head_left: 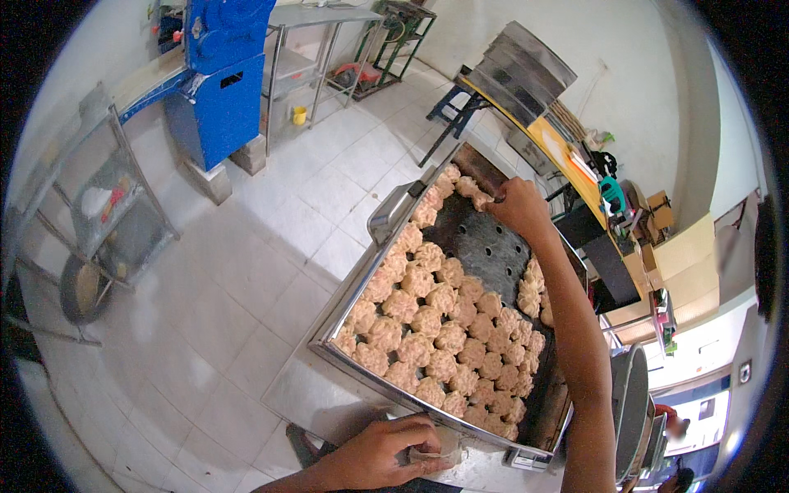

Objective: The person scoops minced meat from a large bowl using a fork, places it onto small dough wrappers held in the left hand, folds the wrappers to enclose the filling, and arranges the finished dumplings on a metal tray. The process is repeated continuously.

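Note:
A square metal steamer tray (333,349) with a dark perforated bottom lies in front of me, tilted in the view. Rows of pale, ruffled dumplings (427,320) fill its near and left parts, and a few more sit along the right side. At the far corner my right hand (518,205) pinches a dumpling (481,198) low in the tray, beside others lined along the wall. Below the tray's near edge, my left hand (382,453) curls its fingers around a small translucent container (446,448), whose contents I cannot make out.
A looped metal handle (394,214) sticks out from the tray's left wall. Beyond are a yellow-edged table (542,131) with stacked metal trays (523,72), a blue machine (218,107), a steel table (320,16) and a wheelbarrow (90,238). A large round metal vessel (631,411) stands at my right.

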